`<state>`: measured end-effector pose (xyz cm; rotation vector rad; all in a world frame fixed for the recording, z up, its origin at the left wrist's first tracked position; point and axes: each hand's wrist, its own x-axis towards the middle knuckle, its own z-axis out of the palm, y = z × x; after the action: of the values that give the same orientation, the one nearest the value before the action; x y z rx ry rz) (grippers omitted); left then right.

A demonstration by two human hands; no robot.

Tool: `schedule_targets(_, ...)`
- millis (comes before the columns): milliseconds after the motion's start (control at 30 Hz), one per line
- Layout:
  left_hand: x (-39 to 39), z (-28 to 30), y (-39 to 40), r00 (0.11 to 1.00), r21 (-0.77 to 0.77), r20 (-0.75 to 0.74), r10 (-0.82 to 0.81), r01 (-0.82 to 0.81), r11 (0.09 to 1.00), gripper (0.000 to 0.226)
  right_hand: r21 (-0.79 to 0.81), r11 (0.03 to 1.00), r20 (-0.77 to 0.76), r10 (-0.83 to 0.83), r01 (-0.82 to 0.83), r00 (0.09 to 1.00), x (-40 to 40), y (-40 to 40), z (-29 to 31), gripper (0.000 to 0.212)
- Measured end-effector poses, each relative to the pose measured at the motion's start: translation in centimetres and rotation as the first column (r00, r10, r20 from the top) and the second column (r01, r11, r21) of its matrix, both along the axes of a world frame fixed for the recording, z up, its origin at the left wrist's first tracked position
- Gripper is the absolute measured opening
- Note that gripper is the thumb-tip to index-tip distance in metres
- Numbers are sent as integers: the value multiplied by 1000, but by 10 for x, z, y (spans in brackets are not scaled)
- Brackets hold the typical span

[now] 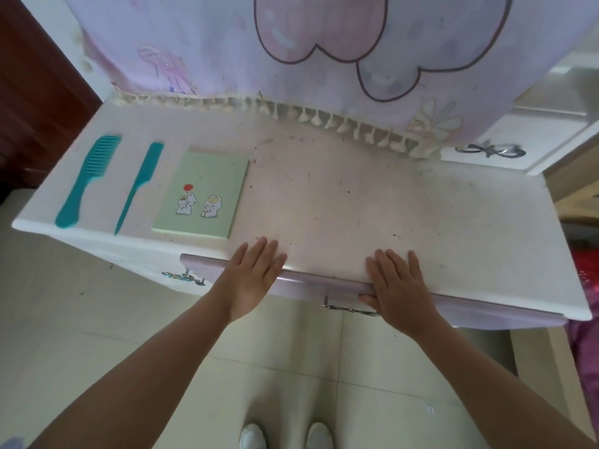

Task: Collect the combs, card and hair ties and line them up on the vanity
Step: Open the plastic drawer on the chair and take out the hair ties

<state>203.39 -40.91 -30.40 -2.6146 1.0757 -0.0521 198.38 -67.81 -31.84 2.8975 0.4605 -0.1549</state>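
Note:
On the left part of the white vanity top (356,202) lie three things side by side. A teal wide-tooth comb (87,179) is farthest left, a teal tail comb (139,186) is beside it, and a pale green card with cartoon rabbits (202,194) comes third. My left hand (252,277) rests flat on the front edge just right of the card, fingers spread, holding nothing. My right hand (398,283) lies flat on the front edge too, its thumb curled under the lilac drawer front (311,283). No hair ties are visible.
A lilac cloth with cartoon prints and a tasselled hem (324,53) hangs over the back of the vanity. A metal drawer handle (183,276) shows at the left, another (350,307) under my right hand. A white cabinet with a bow handle (489,150) stands at right. Tiled floor lies below.

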Motion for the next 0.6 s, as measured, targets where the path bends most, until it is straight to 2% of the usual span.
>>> schedule_targets(67,-4,6,-10,995,16,-77,71,-70,997,50,-20,1000,24,18,-17,1000,0,-1,1,68)
schedule_targets(100,-6,6,-13,987,-20,-113,114,-117,993,45,-23,1000,31,5,-4,1000,-1,0,3,65)
schedule_targets(133,-6,-2,-13,971,-30,-162,174,-181,983,47,-13,1000,21,-18,18,1000,-1,1,6,62)
schedule_targets(200,-13,0,-15,880,23,-324,346,-359,933,55,14,996,-35,-89,90,995,-3,7,11,61)
schedule_targets(267,-29,4,-14,838,-62,-353,417,-466,883,56,101,984,-101,-137,147,986,-4,24,25,63)
schedule_targets(333,-53,10,-4,798,-134,-353,488,-559,818,57,134,984,-67,-105,113,992,-11,53,36,68)
schedule_targets(433,-92,20,40,672,-121,-358,648,-722,682,61,238,967,37,88,-94,995,-25,124,51,41)
schedule_targets(500,-124,29,84,532,-75,-376,758,-833,548,61,336,921,46,194,-198,980,-36,184,55,53)
schedule_targets(600,-200,44,157,315,-61,-372,873,-947,316,59,362,867,-52,386,-343,921,-70,278,64,59)
